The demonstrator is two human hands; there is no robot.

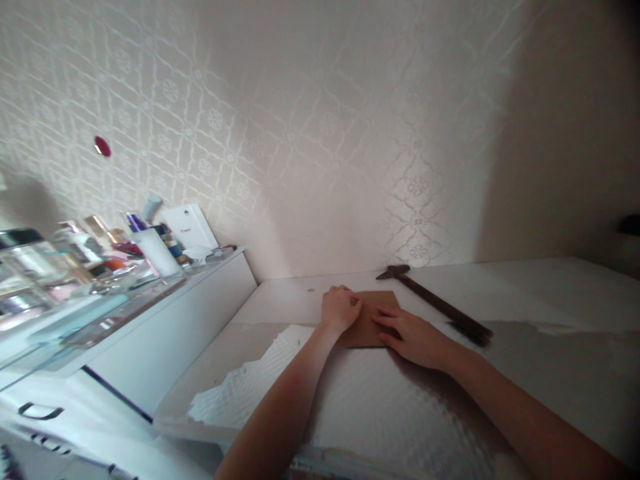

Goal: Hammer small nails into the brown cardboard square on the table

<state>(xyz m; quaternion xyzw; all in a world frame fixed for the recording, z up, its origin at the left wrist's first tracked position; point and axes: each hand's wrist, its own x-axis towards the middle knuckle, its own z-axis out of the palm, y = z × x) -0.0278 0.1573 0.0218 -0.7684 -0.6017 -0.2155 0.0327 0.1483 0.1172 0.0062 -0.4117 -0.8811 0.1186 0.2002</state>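
A flat piece of brown cardboard lies on the white tabletop, partly over a textured white sheet. My left hand rests at its left side with curled fingers, thumb and fingertips close together. A tiny dark spot shows by those fingertips; what they pinch, if anything, is too small to tell. From the right, my right hand lies on the cardboard, fingers stretched out and slightly apart. Beyond it, a hammer with a dark head and brown handle lies slantwise, its head towards the wall.
The textured white sheet has a ragged left edge. At left, a white drawer cabinet carries several bottles and tubes and a white box. A patterned wall rises behind the tabletop.
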